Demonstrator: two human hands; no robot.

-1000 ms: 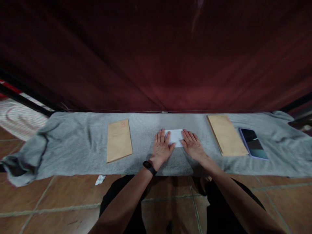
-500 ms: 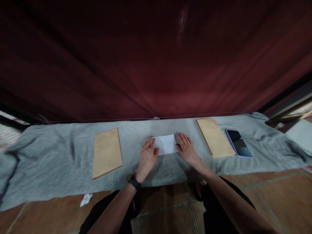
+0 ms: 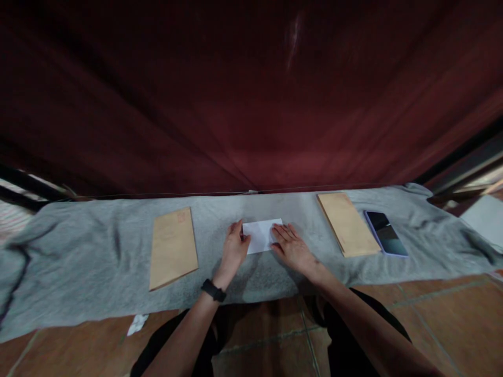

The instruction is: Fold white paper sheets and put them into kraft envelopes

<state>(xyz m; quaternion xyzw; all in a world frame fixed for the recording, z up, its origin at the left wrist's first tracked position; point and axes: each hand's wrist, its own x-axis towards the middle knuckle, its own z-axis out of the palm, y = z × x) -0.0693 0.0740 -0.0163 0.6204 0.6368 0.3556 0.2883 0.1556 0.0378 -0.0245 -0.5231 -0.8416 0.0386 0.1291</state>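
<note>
A small folded white paper [image 3: 259,233] lies on a grey cloth [image 3: 98,272] spread over the floor. My left hand [image 3: 233,251], with a black band on its wrist, rests at the paper's left edge, fingers together and touching it. My right hand [image 3: 291,247] lies flat on the paper's right part, fingers stretched out and pressing down. A brown envelope [image 3: 173,246] lies to the left of my hands. Another brown envelope [image 3: 346,222] lies to the right.
A dark phone [image 3: 385,232] lies on the cloth beside the right envelope. A dark red curtain [image 3: 251,104] hangs behind the cloth. Brown floor tiles [image 3: 451,314] run along the near side, with a small white scrap [image 3: 137,323] on them.
My right hand has slid leftward from the paper's right edge onto its top. My left hand stays at the left edge. The view has barely shifted since half a second ago.
</note>
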